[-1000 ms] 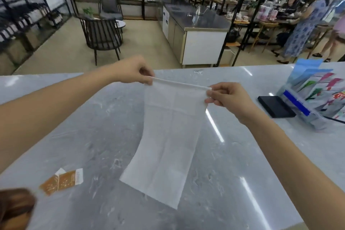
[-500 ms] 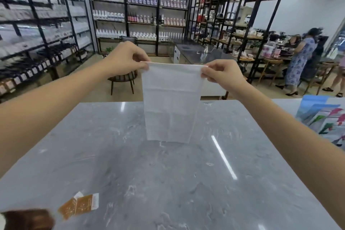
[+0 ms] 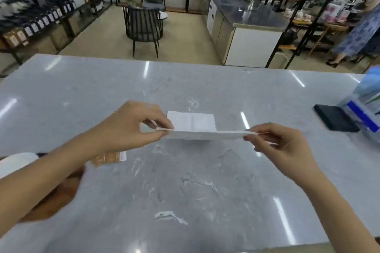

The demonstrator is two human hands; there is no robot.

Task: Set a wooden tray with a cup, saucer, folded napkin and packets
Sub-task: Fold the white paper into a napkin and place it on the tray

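White paper napkin (image 3: 192,123) is pinched by my left hand (image 3: 131,127) and right hand (image 3: 281,146) above the marble counter (image 3: 185,191); uneven tension risks a crooked fold.

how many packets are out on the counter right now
2 by the look of it: orange packets lying side by side on the grey counter, just beyond the left forearm. They are blurred, and the arm may hide more.

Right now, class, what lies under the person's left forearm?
Under the left forearm an orange packet pokes out on the grey counter, beside a blurred white rim and a brown wooden shape. The arm covers the rest.
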